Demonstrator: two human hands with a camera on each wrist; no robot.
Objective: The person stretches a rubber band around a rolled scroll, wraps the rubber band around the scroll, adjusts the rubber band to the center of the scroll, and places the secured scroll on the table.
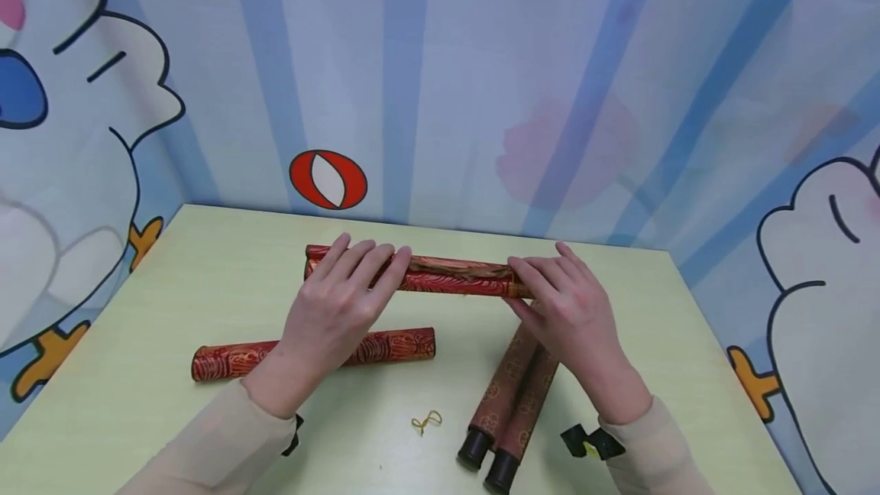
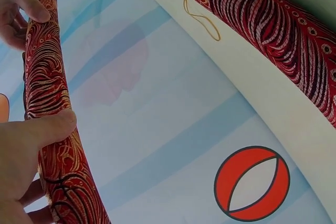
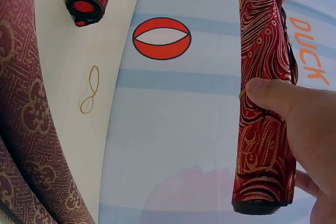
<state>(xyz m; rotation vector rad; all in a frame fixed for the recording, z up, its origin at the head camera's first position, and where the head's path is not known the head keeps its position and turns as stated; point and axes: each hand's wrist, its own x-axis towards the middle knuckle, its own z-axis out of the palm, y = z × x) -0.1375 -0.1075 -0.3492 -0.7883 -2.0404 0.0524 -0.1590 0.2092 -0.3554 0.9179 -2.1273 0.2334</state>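
Note:
Both hands hold a red and gold patterned fabric roll (image 1: 461, 281) level above the table. My left hand (image 1: 344, 296) grips it toward its left end, with the thumb pressed along the near face in the left wrist view. Near the other end, my right hand (image 1: 571, 312) pinches the roll between thumb and fingers. A thin yellow elastic band circles the cloth by the right thumb (image 3: 262, 90). Dark brown ties (image 1: 461, 272) run along the roll's far side. A similar red roll (image 1: 392, 346) lies on the table, partly hidden by my left arm.
Two brown patterned rolls (image 1: 505, 388) with black end caps lie side by side, close below my right hand. A loose yellow elastic band (image 1: 426, 422), twisted into loops, sits on the pale table (image 1: 385, 441). A printed cartoon backdrop (image 1: 454, 98) stands behind the table's back edge.

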